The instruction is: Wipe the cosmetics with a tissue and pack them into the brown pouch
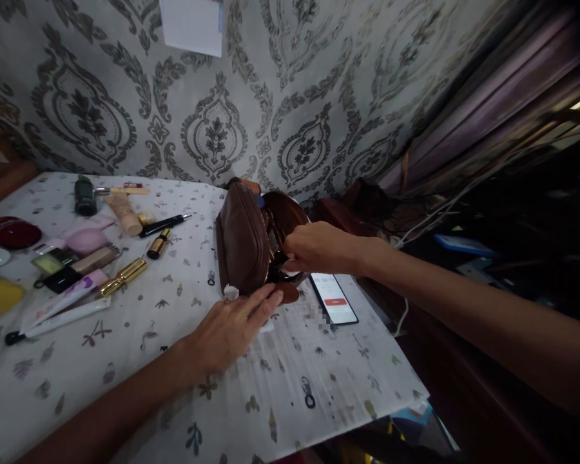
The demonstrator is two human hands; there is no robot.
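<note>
A brown leather pouch stands on the patterned tablecloth, its zip open along the top. My left hand lies flat on the cloth, fingertips pressed against the pouch's near end beside a small white tag. My right hand reaches in from the right, fingers pinched at the pouch's open zip edge. What those fingers grip is hidden by the hand.
A phone with a lit screen lies just right of the pouch. Cosmetics cover the left side: gold lipstick tubes, a black pen, a pink sponge, white tubes, a red compact. The table's edge drops off at right.
</note>
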